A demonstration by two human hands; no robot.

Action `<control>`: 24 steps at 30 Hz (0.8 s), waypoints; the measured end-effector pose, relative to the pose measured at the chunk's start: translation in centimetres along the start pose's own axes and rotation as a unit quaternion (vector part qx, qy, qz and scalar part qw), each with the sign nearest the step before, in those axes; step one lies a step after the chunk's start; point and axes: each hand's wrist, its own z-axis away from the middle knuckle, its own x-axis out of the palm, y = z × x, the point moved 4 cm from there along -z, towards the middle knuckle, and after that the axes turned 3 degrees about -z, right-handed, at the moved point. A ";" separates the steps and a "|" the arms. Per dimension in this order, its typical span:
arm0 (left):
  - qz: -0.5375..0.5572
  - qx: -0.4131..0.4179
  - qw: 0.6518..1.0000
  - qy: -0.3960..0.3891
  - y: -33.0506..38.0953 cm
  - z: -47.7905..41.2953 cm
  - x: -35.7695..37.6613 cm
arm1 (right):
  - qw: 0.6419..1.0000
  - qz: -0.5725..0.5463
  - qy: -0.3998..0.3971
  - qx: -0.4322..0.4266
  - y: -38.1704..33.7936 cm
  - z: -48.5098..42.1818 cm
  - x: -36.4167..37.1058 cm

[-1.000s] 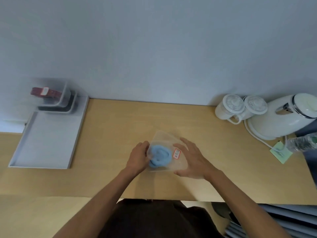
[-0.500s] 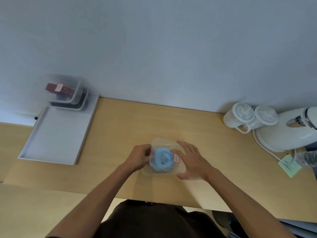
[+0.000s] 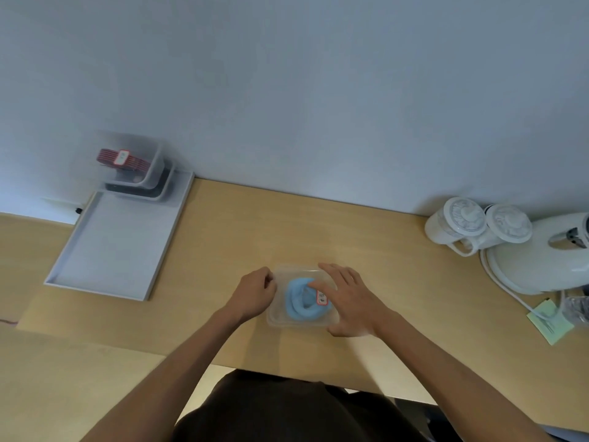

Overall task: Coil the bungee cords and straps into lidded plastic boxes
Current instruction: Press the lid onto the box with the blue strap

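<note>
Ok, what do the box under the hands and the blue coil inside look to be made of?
Blue coil: probably matte fabric-covered cord, dull with no shine; weave too small to tell. Box: clear, slightly frosted plastic; the coil shows through it.

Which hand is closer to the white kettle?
Right. The right hand rests on the clear box, toward the kettle; the left hand sits at the box's other side, farther off.
</note>
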 end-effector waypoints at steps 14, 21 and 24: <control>0.026 -0.043 0.998 0.028 -0.8 -0.1 0.5 | 1.000 0.008 -0.007 -0.014 -0.3 -0.6 0.3; 0.025 -0.070 0.997 0.035 -0.8 -0.1 0.6 | 1.000 0.015 -0.013 -0.018 -0.2 -0.6 0.4; 0.010 -0.068 0.997 0.037 -0.7 0.0 0.5 | 1.000 0.008 -0.010 -0.019 -0.2 -0.5 0.4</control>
